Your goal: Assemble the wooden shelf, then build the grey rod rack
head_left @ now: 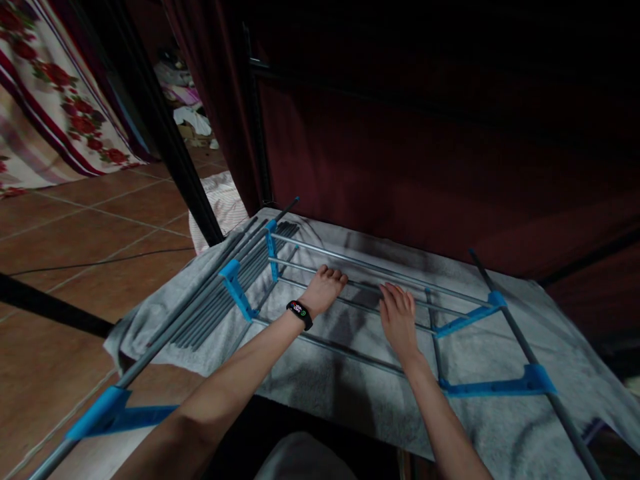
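Note:
A rack of grey metal tubes joined by blue plastic brackets (473,321) stands in front of me on a grey cloth. My left hand (325,291), with a black fitness band (300,315) on its wrist, curls its fingers over one of the inner metal tubes (295,267). To its right, my right hand (399,313) has its fingers bent together over the same inner tube; its palm side is hidden. Another blue bracket (235,289) holds the rack's left end. The long side tube (520,340) slants past the right end.
Several loose grey tubes (215,303) lie side by side on the grey cloth (500,427) at the left. Dark red fabric (400,180) hangs behind. A black post (165,127) rises at left, above the tiled floor (90,247) with a dark cable.

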### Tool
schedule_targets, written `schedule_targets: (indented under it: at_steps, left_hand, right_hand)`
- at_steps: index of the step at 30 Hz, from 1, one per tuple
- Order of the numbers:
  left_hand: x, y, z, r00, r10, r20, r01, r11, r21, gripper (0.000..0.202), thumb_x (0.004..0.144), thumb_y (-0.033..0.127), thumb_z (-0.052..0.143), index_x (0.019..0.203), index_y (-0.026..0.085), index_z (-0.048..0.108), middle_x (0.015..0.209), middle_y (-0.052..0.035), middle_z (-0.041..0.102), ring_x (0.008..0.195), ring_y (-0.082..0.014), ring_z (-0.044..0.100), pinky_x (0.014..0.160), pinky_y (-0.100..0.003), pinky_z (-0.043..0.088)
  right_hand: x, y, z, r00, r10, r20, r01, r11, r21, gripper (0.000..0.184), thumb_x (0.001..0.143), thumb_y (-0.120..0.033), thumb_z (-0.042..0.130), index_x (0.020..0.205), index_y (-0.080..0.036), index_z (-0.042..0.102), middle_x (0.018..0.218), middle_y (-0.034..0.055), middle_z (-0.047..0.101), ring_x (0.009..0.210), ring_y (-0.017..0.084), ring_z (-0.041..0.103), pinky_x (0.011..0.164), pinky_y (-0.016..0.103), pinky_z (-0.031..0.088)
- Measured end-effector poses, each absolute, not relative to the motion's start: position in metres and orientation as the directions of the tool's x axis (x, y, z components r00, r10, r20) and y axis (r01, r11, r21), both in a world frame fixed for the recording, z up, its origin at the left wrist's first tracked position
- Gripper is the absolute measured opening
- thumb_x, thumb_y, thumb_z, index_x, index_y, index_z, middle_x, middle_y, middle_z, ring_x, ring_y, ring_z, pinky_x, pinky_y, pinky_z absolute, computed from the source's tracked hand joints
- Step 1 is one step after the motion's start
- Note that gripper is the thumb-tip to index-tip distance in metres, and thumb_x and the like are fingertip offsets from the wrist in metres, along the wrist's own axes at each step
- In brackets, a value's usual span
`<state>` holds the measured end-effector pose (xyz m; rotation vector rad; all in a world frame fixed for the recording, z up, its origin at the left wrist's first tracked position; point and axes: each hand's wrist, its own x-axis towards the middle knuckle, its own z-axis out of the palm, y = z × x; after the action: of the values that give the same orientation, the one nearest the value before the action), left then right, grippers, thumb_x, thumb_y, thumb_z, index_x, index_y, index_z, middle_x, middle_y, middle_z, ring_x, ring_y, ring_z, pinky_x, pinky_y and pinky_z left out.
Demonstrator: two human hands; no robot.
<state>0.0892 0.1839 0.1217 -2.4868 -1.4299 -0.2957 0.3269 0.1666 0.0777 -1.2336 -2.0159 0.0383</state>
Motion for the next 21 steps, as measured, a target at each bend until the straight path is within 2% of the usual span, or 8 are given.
schedule_targets:
  at_steps: [3, 8, 11, 13, 15, 17, 19, 21]
  left_hand:
    - [0.089, 0.184, 0.121, 0.5, 0.809, 0.307, 0.865, -0.486, -0.128, 0.019, 0.093, 0.011, 0.041, 0.096, 0.014, 0.059, 0.086, -0.0092, 0.062, 0.078, -0.0214, 0.057, 0.079, -0.039, 0.035]
    - [0.087, 0.185, 0.117, 0.488, 0.803, 0.343, 0.869, -0.484, -0.104, 0.021, 0.092, 0.011, 0.041, 0.098, 0.015, 0.061, 0.087, -0.0088, 0.063, 0.079, -0.021, 0.058, 0.083, -0.039, 0.038]
    - [0.08, 0.179, 0.114, 0.493, 0.757, 0.43, 0.852, -0.52, -0.062, 0.027, 0.093, 0.012, 0.041, 0.112, 0.018, 0.06, 0.104, -0.01, 0.064, 0.098, -0.0222, 0.058, 0.096, -0.041, 0.036]
    - [0.07, 0.172, 0.109, 0.447, 0.717, 0.535, 0.845, -0.535, 0.01, 0.032, 0.093, 0.015, 0.043, 0.121, 0.021, 0.056, 0.118, -0.01, 0.061, 0.113, -0.0224, 0.054, 0.105, -0.041, 0.032]
    - [0.055, 0.165, 0.1, 0.244, 0.705, 0.666, 0.871, -0.461, 0.169, 0.031, 0.093, 0.019, 0.045, 0.121, 0.023, 0.057, 0.12, -0.01, 0.059, 0.117, -0.0231, 0.052, 0.106, -0.042, 0.032]
    - [0.034, 0.162, 0.088, -0.144, 0.649, 0.747, 0.852, -0.303, 0.428, 0.025, 0.092, 0.023, 0.048, 0.114, 0.022, 0.059, 0.113, -0.0104, 0.06, 0.112, -0.0246, 0.053, 0.101, -0.043, 0.036]
    - [0.01, 0.169, 0.076, -0.551, 0.491, 0.675, 0.693, -0.182, 0.698, 0.02, 0.09, 0.024, 0.049, 0.106, 0.021, 0.059, 0.107, -0.0099, 0.059, 0.108, -0.0248, 0.053, 0.097, -0.042, 0.039]
    - [-0.012, 0.182, 0.065, -0.791, 0.348, 0.504, 0.476, -0.17, 0.863, 0.014, 0.088, 0.024, 0.05, 0.098, 0.02, 0.058, 0.102, -0.0081, 0.058, 0.103, -0.0224, 0.054, 0.095, -0.038, 0.041]
  right_hand:
    - [0.322, 0.179, 0.077, -0.314, 0.775, 0.549, 0.79, 0.533, -0.301, 0.038, 0.095, -0.025, 0.044, 0.132, -0.027, 0.054, 0.12, 0.0078, 0.063, 0.116, 0.023, 0.052, 0.112, 0.05, 0.018]
    - [0.324, 0.187, 0.083, -0.413, 0.787, 0.458, 0.86, 0.503, -0.089, 0.033, 0.098, -0.028, 0.043, 0.126, -0.024, 0.059, 0.1, 0.0079, 0.067, 0.096, 0.021, 0.056, 0.095, 0.038, 0.035]
    - [0.326, 0.188, 0.086, -0.434, 0.786, 0.441, 0.869, 0.495, -0.025, 0.032, 0.098, -0.028, 0.043, 0.126, -0.025, 0.058, 0.099, 0.0065, 0.066, 0.094, 0.02, 0.057, 0.09, 0.034, 0.036]
    - [0.326, 0.188, 0.086, -0.438, 0.785, 0.438, 0.871, 0.491, -0.01, 0.032, 0.098, -0.028, 0.043, 0.127, -0.025, 0.058, 0.099, 0.006, 0.066, 0.093, 0.02, 0.057, 0.089, 0.033, 0.036]
    - [0.327, 0.189, 0.086, -0.442, 0.785, 0.434, 0.872, 0.49, 0.001, 0.032, 0.098, -0.028, 0.043, 0.126, -0.025, 0.058, 0.099, 0.0061, 0.066, 0.093, 0.019, 0.057, 0.088, 0.033, 0.037]
    - [0.327, 0.19, 0.085, -0.448, 0.785, 0.428, 0.872, 0.489, 0.016, 0.032, 0.098, -0.027, 0.043, 0.126, -0.025, 0.058, 0.1, 0.0067, 0.066, 0.093, 0.02, 0.057, 0.087, 0.033, 0.037]
    - [0.328, 0.19, 0.085, -0.448, 0.785, 0.427, 0.875, 0.484, 0.028, 0.032, 0.098, -0.027, 0.044, 0.126, -0.025, 0.058, 0.101, 0.0071, 0.066, 0.093, 0.019, 0.057, 0.086, 0.033, 0.037]
    - [0.328, 0.19, 0.086, -0.444, 0.787, 0.428, 0.878, 0.477, 0.033, 0.032, 0.098, -0.026, 0.044, 0.126, -0.025, 0.058, 0.101, 0.0072, 0.066, 0.092, 0.019, 0.058, 0.085, 0.033, 0.037]
